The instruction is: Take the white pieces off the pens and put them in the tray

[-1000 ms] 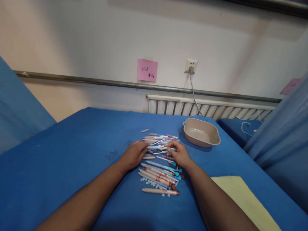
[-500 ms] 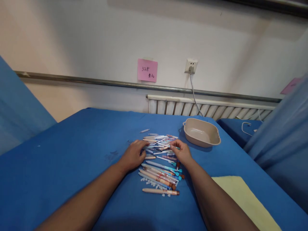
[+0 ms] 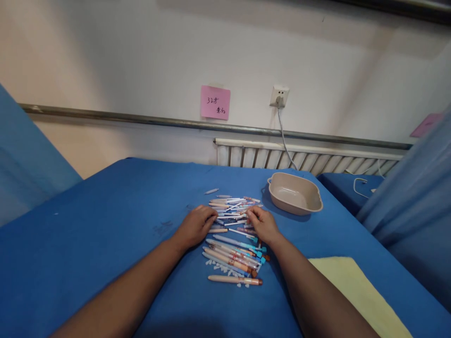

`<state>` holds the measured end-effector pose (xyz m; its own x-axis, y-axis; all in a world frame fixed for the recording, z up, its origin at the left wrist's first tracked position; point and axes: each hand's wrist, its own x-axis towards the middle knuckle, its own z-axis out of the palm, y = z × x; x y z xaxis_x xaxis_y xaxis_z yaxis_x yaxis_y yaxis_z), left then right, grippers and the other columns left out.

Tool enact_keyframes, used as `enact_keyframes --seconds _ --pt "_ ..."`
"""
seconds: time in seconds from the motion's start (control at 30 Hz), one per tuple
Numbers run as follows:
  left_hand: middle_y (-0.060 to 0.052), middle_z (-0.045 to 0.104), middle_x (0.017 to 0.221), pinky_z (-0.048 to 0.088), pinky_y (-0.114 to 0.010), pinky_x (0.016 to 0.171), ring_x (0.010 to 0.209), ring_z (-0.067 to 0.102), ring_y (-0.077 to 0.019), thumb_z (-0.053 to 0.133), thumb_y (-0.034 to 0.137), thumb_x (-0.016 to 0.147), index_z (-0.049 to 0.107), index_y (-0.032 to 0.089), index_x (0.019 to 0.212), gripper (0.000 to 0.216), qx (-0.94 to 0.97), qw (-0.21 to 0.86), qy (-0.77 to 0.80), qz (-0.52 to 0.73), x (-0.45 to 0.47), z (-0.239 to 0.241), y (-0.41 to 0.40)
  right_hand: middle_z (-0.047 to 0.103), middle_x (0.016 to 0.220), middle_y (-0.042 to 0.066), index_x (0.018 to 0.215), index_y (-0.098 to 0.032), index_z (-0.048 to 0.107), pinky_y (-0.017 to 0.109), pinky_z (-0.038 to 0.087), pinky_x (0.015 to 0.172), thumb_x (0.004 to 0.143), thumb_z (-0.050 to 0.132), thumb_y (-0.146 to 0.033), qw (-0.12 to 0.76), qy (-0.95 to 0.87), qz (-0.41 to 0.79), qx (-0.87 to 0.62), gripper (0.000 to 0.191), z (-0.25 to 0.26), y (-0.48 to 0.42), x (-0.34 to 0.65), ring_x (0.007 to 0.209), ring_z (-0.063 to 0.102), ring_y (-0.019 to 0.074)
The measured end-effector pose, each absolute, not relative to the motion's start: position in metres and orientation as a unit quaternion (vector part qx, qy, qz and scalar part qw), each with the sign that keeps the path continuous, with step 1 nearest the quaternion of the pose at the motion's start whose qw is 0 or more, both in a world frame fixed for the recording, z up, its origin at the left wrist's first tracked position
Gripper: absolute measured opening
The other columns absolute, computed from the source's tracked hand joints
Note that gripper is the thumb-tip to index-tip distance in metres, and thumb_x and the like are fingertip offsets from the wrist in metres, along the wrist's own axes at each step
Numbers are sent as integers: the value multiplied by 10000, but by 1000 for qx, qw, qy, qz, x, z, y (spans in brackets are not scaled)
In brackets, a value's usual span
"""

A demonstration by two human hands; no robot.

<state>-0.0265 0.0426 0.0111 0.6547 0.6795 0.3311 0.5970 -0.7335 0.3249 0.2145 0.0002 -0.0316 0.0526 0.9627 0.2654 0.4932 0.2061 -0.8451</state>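
A heap of pens and thin refills (image 3: 233, 234) in beige, white and blue lies on the blue table cover (image 3: 116, 220). My left hand (image 3: 195, 226) rests palm down on the heap's left edge, fingers curled over a few pieces. My right hand (image 3: 262, 224) lies on the heap's right side, its fingertips pinched on thin refills near the middle. The two hands' fingertips face each other with a small gap. Whether either hand has a piece lifted is unclear.
A beige shallow tub (image 3: 295, 193) stands empty to the right beyond the heap. A pale yellow cloth (image 3: 355, 291) lies at the near right. Behind are a wall with a pink note (image 3: 215, 102), a socket with a cable (image 3: 280, 96) and a radiator (image 3: 306, 157).
My right hand slid from the heap's right edge towards the middle and closed its fingertips on thin refills. My left hand barely shifted.
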Motion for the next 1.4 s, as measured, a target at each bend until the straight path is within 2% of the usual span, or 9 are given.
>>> enact_keyframes --seconds 0.13,0.23,0.43,0.57,0.73,0.87,1.0,1.17,1.4 --pt "-68 636 842 406 -321 733 798 540 -206 392 290 909 603 169 856 249 895 71 382 219 -30 12 46 628 670 -13 807 -206 608 247 412 625 850 465 -332 426 -626 234 -610 196 -33 4 221 643 571 148" --pt "-64 641 905 407 -328 800 874 547 -206 405 296 903 606 180 915 232 896 82 365 238 -28 14 44 634 756 5 804 -205 617 260 422 659 818 517 -307 420 -647 199 -605 144 -33 4 220 692 570 152" --pt "-60 632 907 415 -326 817 889 547 -201 489 281 844 611 183 916 172 896 105 346 259 -26 16 38 636 831 11 835 -218 628 265 421 721 786 589 -225 383 -742 168 -525 63 -18 -11 205 757 567 143" --pt "-39 609 822 418 -305 781 823 534 -179 520 238 803 598 180 822 99 908 123 321 239 -27 20 37 635 795 5 845 -213 623 242 410 692 784 599 -207 312 -808 170 -470 66 -9 -21 196 757 571 135" --pt "-41 602 849 411 -318 824 872 525 -183 527 208 796 574 180 771 60 920 126 286 235 -24 22 33 657 862 9 889 -212 628 261 396 751 742 659 -260 251 -841 161 -452 158 -1 -25 196 829 577 153" --pt "-40 614 853 421 -316 828 874 535 -179 515 206 807 589 180 797 79 918 144 284 235 -22 20 32 668 888 17 915 -223 636 305 369 815 717 640 -187 204 -856 137 -454 202 6 -29 195 875 576 179" --pt "-52 643 939 434 -350 864 930 562 -198 512 266 823 610 193 920 157 865 158 360 312 -27 15 40 666 859 15 988 -228 605 325 371 829 730 594 -147 246 -832 156 -472 271 4 -27 194 844 583 178" --pt "-60 658 969 473 -360 854 902 607 -197 508 340 829 594 168 1001 258 753 201 454 431 -31 10 50 634 868 16 1023 -212 546 270 439 714 805 531 -213 413 -724 266 -484 218 -10 -18 196 776 580 145" --pt "-69 603 1145 396 -357 963 1085 523 -205 549 276 831 559 202 1138 315 876 167 323 318 -21 23 28 601 700 -20 927 -207 614 223 405 580 829 515 -272 415 -696 331 -483 154 -18 -15 198 631 531 118"
